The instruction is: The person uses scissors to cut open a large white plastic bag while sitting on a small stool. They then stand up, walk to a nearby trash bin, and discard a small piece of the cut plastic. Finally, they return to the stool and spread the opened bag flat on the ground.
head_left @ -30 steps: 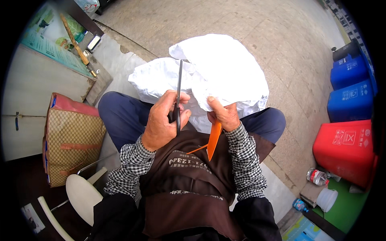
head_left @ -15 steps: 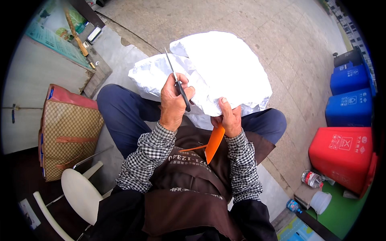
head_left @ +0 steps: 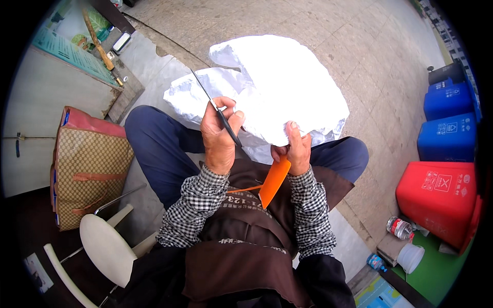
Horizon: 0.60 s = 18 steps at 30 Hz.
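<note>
Both hands are working right over the lap here. The left hand has its grip pinched tight on a thin dark blade, thumb pressed on top, with the tip angled up and away from the body, probably so it can poke or slice into the white sack without catching the legs. Just to the right of that, the right hand has its grip clamped on the sack's near edge, holding it taut, and it looks like an orange sheath hangs down from the same hand over the brown apron. The sack itself lies across both knees, just beyond both grips. Farther left sit a white stool and a checked bag. Well off to the right are a red bin and blue bins on the pavement.
</note>
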Each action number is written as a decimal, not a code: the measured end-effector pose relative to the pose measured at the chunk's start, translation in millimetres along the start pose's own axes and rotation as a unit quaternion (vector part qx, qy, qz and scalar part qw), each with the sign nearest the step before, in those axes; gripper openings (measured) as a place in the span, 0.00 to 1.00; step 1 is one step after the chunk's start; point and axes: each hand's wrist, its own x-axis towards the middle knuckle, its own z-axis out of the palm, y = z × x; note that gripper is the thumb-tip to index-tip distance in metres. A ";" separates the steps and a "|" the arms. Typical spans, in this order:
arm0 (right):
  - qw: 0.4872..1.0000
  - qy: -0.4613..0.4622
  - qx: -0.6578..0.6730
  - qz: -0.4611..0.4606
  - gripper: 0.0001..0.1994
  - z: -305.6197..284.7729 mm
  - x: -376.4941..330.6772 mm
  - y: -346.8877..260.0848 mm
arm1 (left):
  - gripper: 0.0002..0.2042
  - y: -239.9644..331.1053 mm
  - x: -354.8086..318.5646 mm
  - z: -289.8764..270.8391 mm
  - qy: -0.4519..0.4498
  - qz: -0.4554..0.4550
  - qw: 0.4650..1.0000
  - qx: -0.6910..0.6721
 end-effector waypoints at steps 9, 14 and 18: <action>0.979 -0.016 -0.203 -0.030 0.13 8.9 -6.7 1.1 | 0.11 12.9 -4.1 -14.7 -0.067 0.029 0.982 0.176; 0.983 -0.013 -0.182 -0.032 0.12 11.8 -5.5 -3.2 | 0.17 60.4 -16.3 -28.5 -0.196 0.123 0.869 0.438; 0.987 -0.016 -0.160 -0.014 0.15 12.2 -4.1 -5.2 | 0.22 79.0 -40.4 -28.7 -0.343 0.033 0.804 0.484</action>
